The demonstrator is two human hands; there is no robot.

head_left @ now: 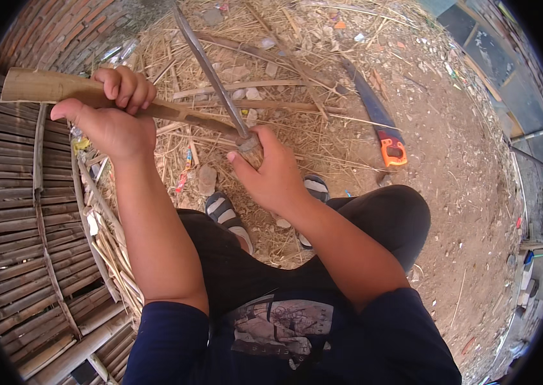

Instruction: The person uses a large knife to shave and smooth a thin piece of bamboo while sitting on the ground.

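Note:
A long piece of split bamboo runs from the left toward the middle, wide at its left end and narrow toward the right. My left hand is closed round it near the wide end, fingers curled over the top and thumb along the near side. In my right hand is the wooden handle of a long knife, whose narrow blade points up and away past the top edge. The bamboo's narrow part meets the knife near the base of the blade; whether they touch I cannot tell.
On the ground ahead right lies a handsaw with an orange handle. Bamboo strips, straw and stones litter the dirt before my sandalled feet. At left stands a bamboo slat structure, with a brick wall beyond it.

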